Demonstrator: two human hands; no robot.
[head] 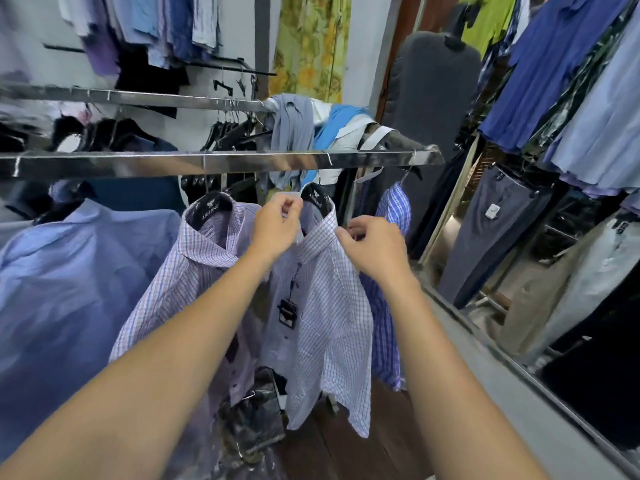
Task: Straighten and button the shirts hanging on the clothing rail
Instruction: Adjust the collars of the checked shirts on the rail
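A chrome clothing rail (221, 163) runs across the view and carries a row of shirts on black hangers. At the far left hangs a plain light-blue shirt (65, 271). Next to it is a lilac checked shirt (194, 268) on a black hanger (212, 206) with white lettering. Just beside that hangs a white shirt with a fine blue check (325, 306), and a black swing tag (287, 311) dangles down its front placket. Behind it, toward the rail's right end, is a blue-striped shirt (393, 209). A heap of grey and bright-blue garments (304, 133) is draped over the rail behind.

Both bare arms reach up to the collar of the white blue-check shirt. The left hand (275, 226) is closed, its fingertips pinched on the left side of the collar just below the hanger's neck. The right hand (375, 242) is also closed, gripping the right collar edge at the shoulder. The shirt hangs directly beneath and between the two hands, its front facing the camera and its hem falling toward the wooden floor (332, 448).

A mirror (519, 258) along the right side reflects hanging trousers.
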